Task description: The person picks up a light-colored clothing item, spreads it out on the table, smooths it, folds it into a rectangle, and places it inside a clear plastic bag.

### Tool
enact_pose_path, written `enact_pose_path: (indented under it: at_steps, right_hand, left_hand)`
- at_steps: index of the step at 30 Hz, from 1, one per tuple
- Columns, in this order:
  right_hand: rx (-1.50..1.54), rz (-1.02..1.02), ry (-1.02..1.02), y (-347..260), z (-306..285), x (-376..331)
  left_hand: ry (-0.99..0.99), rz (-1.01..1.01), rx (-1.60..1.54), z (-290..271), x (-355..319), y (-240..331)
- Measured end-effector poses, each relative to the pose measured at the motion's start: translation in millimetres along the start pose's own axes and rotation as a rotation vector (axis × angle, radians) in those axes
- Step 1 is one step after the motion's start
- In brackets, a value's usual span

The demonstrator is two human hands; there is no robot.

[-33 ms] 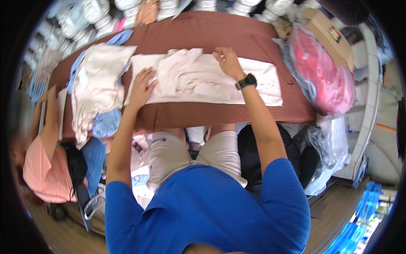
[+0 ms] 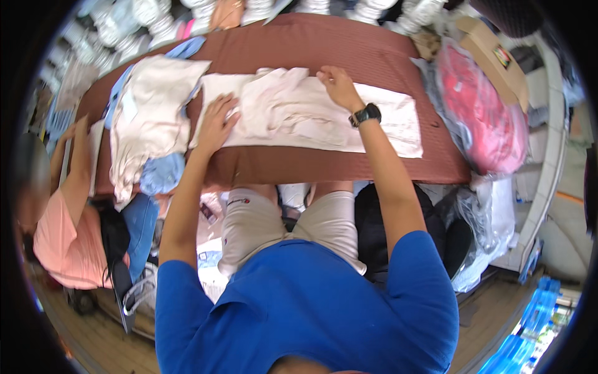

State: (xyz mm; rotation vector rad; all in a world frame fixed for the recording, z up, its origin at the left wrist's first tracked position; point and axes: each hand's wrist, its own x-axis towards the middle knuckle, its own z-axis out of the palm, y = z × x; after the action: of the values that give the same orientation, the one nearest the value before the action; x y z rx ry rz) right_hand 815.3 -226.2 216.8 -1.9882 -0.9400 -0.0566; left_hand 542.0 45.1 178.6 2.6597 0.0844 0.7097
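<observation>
A white garment point(image 2: 280, 118) lies spread lengthwise across the brown-covered table in front of me, its middle wrinkled and bunched. My left hand point(image 2: 218, 118) rests on its left end, palm down with fingers spread. At the far edge, right of the bunched middle, is my right hand point(image 2: 338, 86), wearing a black watch point(image 2: 365, 115). Its fingers are loosely bent and apart; no cloth shows between them. To the left of my left hand lies a pile of cream clothing point(image 2: 152, 100), with a blue cloth point(image 2: 162, 173) sticking out at its near end.
The table's brown cloth point(image 2: 268, 43) shows beyond the garment. Red clothing in clear plastic point(image 2: 473, 106) and a cardboard box point(image 2: 492, 62) are at the right. White balusters point(image 2: 152, 19) line the far side. A co-worker in a peach shirt point(image 2: 71, 243) reaches onto the table's left end.
The whole scene sits slightly further right in the view. Both my hands stay in nearly the same places on the white garment.
</observation>
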Motion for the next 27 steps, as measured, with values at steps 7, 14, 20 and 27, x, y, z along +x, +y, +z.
enact_pose_path:
  at_steps: [7,14,20,27]
  right_hand:
    - [-0.211,0.186,-0.208,-28,69,43]
    - [-0.152,-0.326,0.094,-57,34,69]
    - [0.016,-0.028,0.072,-154,-48,18]
    - [-0.196,-0.028,0.102,-27,-35,-77]
  left_hand:
    - [-0.047,-0.119,0.035,-2,-11,0]
    - [-0.022,-0.135,0.001,3,-6,4]
    - [-0.012,-0.161,-0.003,4,-11,-6]
    - [-0.063,-0.247,-0.179,1,5,-22]
